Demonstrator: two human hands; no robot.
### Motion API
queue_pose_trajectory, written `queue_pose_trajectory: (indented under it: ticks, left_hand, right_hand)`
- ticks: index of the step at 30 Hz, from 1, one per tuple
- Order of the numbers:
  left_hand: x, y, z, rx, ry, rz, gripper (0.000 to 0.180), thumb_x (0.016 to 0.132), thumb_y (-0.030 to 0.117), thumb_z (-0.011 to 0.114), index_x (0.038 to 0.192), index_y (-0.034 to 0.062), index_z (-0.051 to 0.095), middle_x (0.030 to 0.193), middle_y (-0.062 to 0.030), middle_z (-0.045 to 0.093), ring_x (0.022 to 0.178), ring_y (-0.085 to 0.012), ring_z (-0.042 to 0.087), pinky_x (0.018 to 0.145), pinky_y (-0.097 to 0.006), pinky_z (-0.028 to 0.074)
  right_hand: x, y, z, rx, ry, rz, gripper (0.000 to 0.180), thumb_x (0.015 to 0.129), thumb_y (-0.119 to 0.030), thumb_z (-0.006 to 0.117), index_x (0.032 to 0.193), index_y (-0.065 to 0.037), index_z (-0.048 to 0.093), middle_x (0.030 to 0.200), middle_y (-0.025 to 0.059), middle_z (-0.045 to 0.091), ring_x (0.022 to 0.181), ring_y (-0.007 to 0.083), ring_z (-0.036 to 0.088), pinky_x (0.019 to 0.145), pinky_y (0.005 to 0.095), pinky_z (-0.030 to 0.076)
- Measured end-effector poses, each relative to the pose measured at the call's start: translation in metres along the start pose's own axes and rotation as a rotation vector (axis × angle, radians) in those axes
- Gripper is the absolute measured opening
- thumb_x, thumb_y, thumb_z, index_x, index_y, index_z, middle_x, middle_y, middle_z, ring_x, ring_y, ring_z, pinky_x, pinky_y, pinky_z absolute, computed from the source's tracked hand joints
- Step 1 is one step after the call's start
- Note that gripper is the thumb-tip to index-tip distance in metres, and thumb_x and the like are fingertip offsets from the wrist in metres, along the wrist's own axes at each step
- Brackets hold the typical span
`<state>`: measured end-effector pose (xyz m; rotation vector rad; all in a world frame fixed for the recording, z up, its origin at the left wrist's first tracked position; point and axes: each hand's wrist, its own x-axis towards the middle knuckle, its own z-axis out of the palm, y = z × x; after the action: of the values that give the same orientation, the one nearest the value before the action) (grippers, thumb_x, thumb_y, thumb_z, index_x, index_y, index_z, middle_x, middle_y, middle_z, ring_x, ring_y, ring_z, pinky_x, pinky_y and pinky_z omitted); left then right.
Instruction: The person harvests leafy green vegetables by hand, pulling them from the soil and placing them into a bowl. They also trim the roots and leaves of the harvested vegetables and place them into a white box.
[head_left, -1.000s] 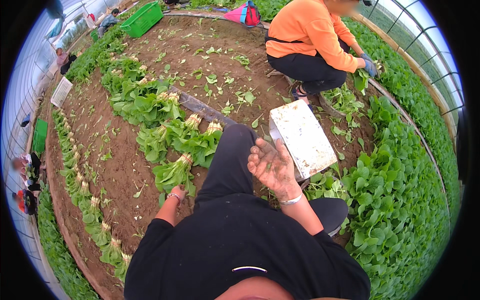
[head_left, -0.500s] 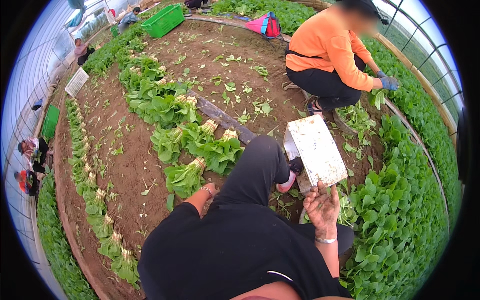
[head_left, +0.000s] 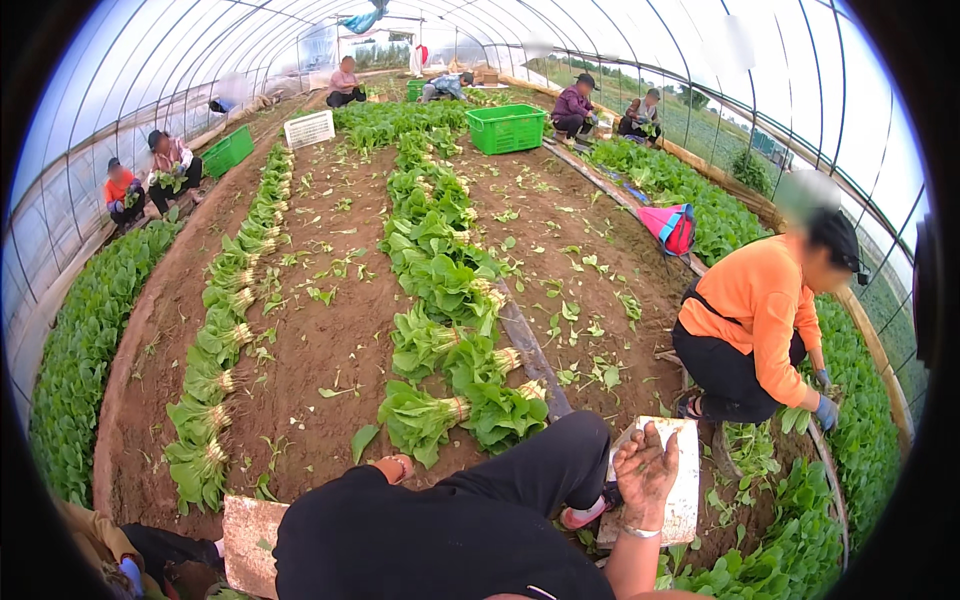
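Observation:
My right hand [head_left: 645, 475] is raised palm up, with dirty, loosely curled fingers apart and nothing in them. It appears in front of a soil-stained white board [head_left: 684, 480] beside my bent knee; I cannot tell whether they touch. A silvery bangle circles that wrist. My left hand [head_left: 396, 468] is low by the soil on the far side of my thigh, its fingers hidden. Just beyond it lie tied bundles of leafy greens [head_left: 420, 420], pale root ends toward the right. A loose green leaf [head_left: 364, 441] rests on the soil nearby.
A person in orange [head_left: 750, 325] crouches at right, gloved hands at the growing greens [head_left: 865, 370]. Another row of bundles [head_left: 215, 380] runs along the left. Green crates [head_left: 506, 130] and other people are farther back. A second stained board [head_left: 250, 545] lies at lower left.
My view has lifted and swung left, bringing in more of the greenhouse. My right hand now overlaps the white board instead of showing at its near edge. My left hand's fingers have become hidden.

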<state>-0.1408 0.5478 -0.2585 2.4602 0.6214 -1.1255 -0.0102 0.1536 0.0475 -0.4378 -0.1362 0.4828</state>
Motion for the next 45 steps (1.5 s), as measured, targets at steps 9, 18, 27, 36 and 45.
queue_pose_trajectory:
  ticks: [9, 18, 27, 36, 45]
  left_hand:
    - [0.061, 0.031, 0.016, -0.117, 0.066, 0.178, 0.050, 0.074, 0.031, 0.061, 0.118, 0.0093, 0.053, 0.116, -0.0119, 0.056, 0.105, -0.0277, 0.054, 0.086, -0.038, 0.044]
    - [0.040, 0.041, 0.017, -0.467, 0.074, 0.156, 0.041, 0.075, 0.031, 0.060, 0.108, 0.0071, 0.059, 0.107, -0.0152, 0.059, 0.100, -0.0258, 0.057, 0.080, -0.036, 0.046]
    - [0.014, 0.033, 0.013, -0.225, -0.040, 0.179, 0.041, 0.076, 0.034, 0.062, 0.108, 0.0097, 0.060, 0.102, -0.0112, 0.061, 0.093, -0.0242, 0.058, 0.076, -0.035, 0.046]
    - [0.048, 0.099, -0.029, -1.000, 0.062, 0.312, 0.053, 0.073, 0.018, 0.070, 0.117, -0.0017, 0.050, 0.104, -0.0101, 0.060, 0.082, -0.0150, 0.061, 0.070, -0.027, 0.051]
    - [0.068, 0.110, -0.058, -1.016, 0.252, 0.379, 0.056, 0.072, 0.020, 0.070, 0.119, -0.0007, 0.049, 0.103, -0.0111, 0.060, 0.076, -0.0155, 0.061, 0.067, -0.029, 0.049]
  right_hand:
    - [-0.018, -0.092, 0.080, -0.203, -0.708, -0.203, 0.046, 0.085, -0.037, 0.054, 0.113, -0.002, 0.049, 0.104, 0.0126, 0.047, 0.081, 0.0218, 0.047, 0.067, 0.0326, 0.042]
    - [0.086, -0.122, 0.032, -0.441, -0.033, -0.221, 0.044, 0.089, -0.042, 0.047, 0.108, -0.003, 0.054, 0.096, 0.0074, 0.061, 0.075, 0.0176, 0.061, 0.057, 0.0285, 0.053]
    - [0.060, -0.174, 0.113, -0.569, -0.499, -0.605, 0.041, 0.094, -0.028, 0.038, 0.125, -0.002, 0.040, 0.113, 0.0110, 0.048, 0.082, 0.0178, 0.052, 0.069, 0.0297, 0.047]
    - [0.093, -0.118, 0.139, -0.297, -0.656, -0.433, 0.033, 0.093, -0.024, 0.042, 0.109, 0.005, 0.045, 0.094, 0.0071, 0.042, 0.072, 0.0121, 0.041, 0.059, 0.0245, 0.037]
    - [0.043, -0.138, 0.141, -0.249, -0.794, -0.473, 0.040, 0.080, -0.019, 0.059, 0.111, 0.002, 0.046, 0.101, 0.0084, 0.040, 0.076, 0.0166, 0.045, 0.062, 0.0325, 0.039]
